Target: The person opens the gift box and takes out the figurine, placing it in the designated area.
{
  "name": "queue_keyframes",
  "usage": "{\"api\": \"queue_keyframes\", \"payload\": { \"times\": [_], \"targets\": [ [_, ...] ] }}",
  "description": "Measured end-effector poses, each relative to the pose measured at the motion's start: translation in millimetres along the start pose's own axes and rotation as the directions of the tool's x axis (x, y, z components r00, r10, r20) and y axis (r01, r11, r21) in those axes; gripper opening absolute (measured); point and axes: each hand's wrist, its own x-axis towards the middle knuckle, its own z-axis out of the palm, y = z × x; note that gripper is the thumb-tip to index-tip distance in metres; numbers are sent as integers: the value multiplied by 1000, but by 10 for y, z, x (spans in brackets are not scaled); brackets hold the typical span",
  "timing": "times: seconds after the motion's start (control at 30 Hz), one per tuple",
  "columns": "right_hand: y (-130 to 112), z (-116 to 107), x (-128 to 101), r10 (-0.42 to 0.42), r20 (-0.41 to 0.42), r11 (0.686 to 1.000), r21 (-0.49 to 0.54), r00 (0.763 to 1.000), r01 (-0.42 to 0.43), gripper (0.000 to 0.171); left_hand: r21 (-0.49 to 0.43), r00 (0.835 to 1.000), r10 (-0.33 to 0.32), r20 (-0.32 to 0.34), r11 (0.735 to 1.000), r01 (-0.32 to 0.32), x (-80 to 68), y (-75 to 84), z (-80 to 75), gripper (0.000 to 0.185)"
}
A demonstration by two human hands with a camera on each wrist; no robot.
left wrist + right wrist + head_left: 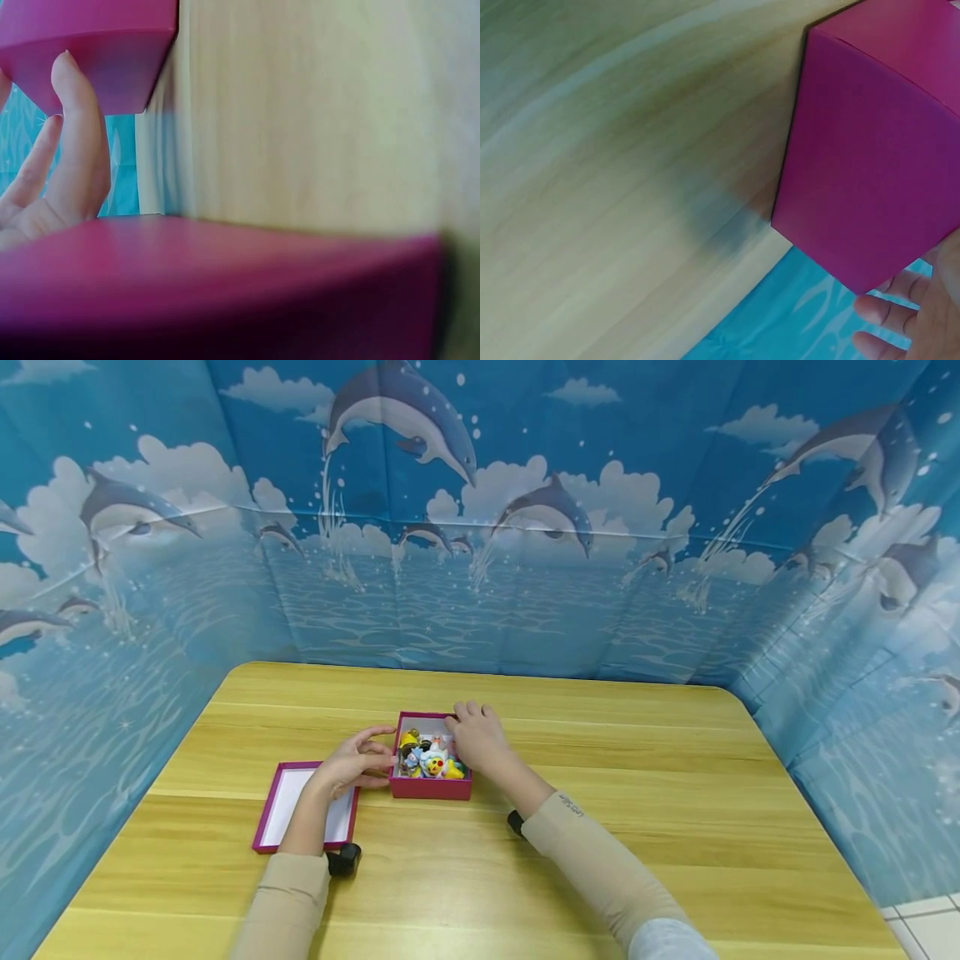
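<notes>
Head view shows the magenta box [431, 787] upright near the counter's [645, 777] middle, mouth up, full of small toys [431, 762]; my left hand [352, 764] touches its left wall with relaxed fingers, my right hand [478, 739] curls over its far right rim, and its lid [281, 802] lies underside-up beside my left forearm. Left wrist view: one straight finger [79, 127] presses the box's side. Right wrist view: the box's wall stands just beside my fingertips [885, 311], my grip there hidden.
</notes>
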Motion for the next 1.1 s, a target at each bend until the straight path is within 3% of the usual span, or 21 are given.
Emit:
{"api": "queue_keyframes", "payload": {
  "times": [0.37,0.93,1.1],
  "targets": [
    [-52,33,14,15,16,997,-80,1000,-14,37,12,1000,-5,3,1000,5,-9,19,1,62],
    [-41,9,27,27,36,999,-42,999,-25,37,17,1000,1,0,1000,-1,21,7,2,62],
    [-34,-4,25,26,3,999,-31,1000,-26,37,18,1000,3,3,1000,-3,15,11,-4,62]
  ]
}}
